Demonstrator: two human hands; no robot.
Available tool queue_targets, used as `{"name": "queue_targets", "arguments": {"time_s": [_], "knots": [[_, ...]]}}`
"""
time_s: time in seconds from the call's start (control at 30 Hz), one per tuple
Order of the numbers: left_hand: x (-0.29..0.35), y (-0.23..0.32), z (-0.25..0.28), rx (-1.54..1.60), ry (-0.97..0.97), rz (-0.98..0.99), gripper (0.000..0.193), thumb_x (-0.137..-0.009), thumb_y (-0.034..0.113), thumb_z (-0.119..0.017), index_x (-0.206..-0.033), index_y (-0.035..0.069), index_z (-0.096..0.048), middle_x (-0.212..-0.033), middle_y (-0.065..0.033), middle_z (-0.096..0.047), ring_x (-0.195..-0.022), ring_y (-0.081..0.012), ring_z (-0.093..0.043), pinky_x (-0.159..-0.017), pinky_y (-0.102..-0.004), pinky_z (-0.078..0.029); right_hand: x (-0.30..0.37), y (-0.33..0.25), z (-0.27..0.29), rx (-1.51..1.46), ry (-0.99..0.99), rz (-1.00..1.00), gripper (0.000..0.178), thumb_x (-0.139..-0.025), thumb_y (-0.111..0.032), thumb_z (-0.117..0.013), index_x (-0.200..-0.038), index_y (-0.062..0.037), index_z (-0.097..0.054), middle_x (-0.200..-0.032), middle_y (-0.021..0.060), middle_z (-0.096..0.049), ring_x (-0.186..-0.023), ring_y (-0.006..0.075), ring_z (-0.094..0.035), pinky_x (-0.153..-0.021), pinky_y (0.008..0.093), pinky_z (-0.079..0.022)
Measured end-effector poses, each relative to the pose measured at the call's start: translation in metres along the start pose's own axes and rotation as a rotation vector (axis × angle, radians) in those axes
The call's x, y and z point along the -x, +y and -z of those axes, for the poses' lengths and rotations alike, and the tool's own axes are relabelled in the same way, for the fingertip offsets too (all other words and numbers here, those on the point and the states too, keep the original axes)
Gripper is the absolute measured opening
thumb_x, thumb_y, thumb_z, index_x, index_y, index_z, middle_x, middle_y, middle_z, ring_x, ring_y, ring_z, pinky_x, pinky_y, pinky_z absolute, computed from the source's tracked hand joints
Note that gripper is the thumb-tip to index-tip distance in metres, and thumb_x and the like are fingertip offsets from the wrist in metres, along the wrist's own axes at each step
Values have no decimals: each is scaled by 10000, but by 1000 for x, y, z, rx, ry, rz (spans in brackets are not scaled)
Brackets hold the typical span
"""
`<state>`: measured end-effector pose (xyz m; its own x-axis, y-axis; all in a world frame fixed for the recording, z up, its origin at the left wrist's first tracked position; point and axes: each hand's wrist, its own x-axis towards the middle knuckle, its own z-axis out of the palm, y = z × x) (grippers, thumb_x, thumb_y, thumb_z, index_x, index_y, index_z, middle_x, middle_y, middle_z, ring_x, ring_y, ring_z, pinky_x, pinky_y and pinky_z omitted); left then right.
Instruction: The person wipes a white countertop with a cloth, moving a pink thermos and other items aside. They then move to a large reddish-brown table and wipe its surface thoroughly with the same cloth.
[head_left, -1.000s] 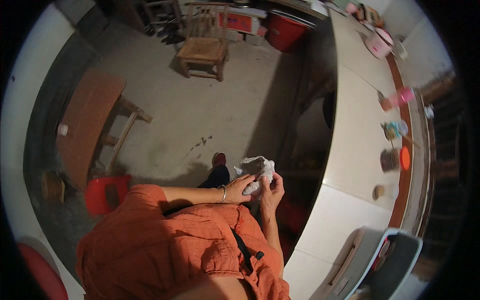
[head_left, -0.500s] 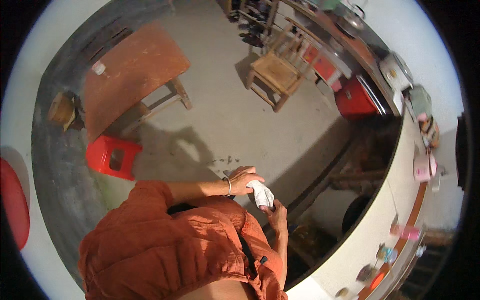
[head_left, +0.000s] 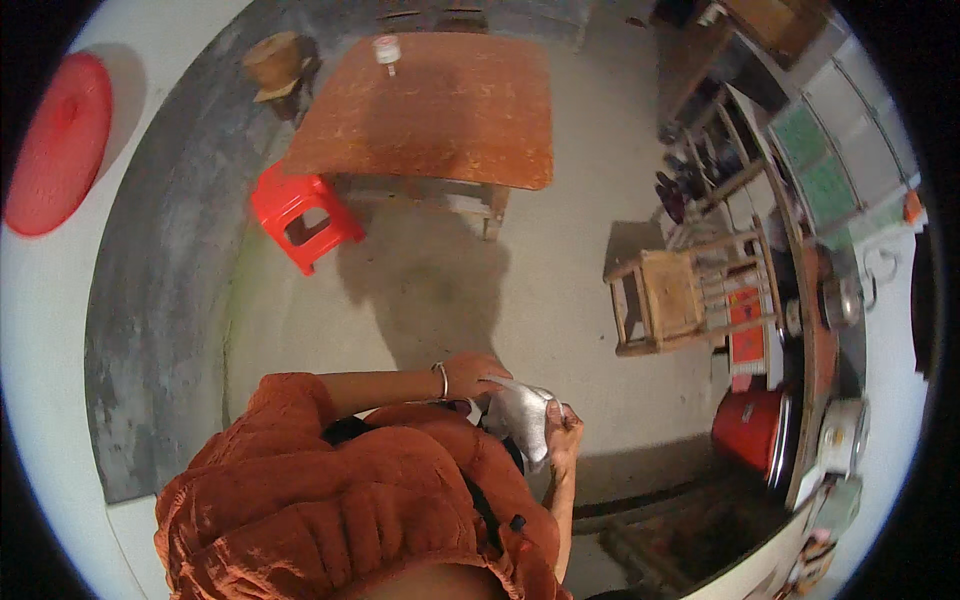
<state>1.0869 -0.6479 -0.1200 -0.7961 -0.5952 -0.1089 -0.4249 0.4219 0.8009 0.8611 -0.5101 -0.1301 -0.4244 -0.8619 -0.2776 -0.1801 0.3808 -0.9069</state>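
A grey floor spreads across the middle of the frame, with a brown wooden table (head_left: 480, 125) at upper centre and a small white container (head_left: 386, 52) near its far edge. A red stool (head_left: 300, 215) stands by the table's left corner, at upper left of centre. At right of centre is a wooden chair (head_left: 670, 295), with a red bucket (head_left: 745, 430) below it at lower right.

The white cloth (head_left: 522, 415) is held just below the centre of the frame, stretched between both hands in front of the orange clothing (head_left: 350, 480). The left hand (head_left: 470, 374), with a bracelet (head_left: 440, 380) at its wrist, grips the cloth's upper left end, its fingertips blurred. The right hand (head_left: 564, 432) pinches the right edge between thumb and bent fingers.
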Motion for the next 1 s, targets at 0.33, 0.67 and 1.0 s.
{"name": "queue_targets", "arguments": {"time_s": [0.33, 0.67, 1.0], "knots": [[5, -4, 8, 3, 416, 136, 412, -806, 180, -686, -1210, 232, -627, -877, -108, -551, -838, -320, -571, -749, -396, -483, -135, -63, -19, -91, -415, -41, 308, -910, -234, -566, -726, 7, -618, -694, -25, -527, -666, 79, -440, -595, 243, -370], [79, -74, -3, 194, 497, 556, 604, -798, 237, -696, -1361, 204, -479, -1024, -179, -562, -928, -356, -576, -861, -409, -465, -210, -161, -164, -173, -831, -308, 207, -886, -188, -617, -968, 2, -615, -891, 50, -626, -780, 153, -587, -709, 310, -492], [202, -213, 63, 185, 271, 677, 596, -821, 375, -678, -1345, 160, -494, -1073, -229, -593, -997, -385, -579, -880, -432, -466, -280, -383, -366, 160, -82, 1216, 212, -883, -121, -619, -1043, 18, -621, -916, 125, -627, -759, 255, -597, -696, 338, -473]]}}
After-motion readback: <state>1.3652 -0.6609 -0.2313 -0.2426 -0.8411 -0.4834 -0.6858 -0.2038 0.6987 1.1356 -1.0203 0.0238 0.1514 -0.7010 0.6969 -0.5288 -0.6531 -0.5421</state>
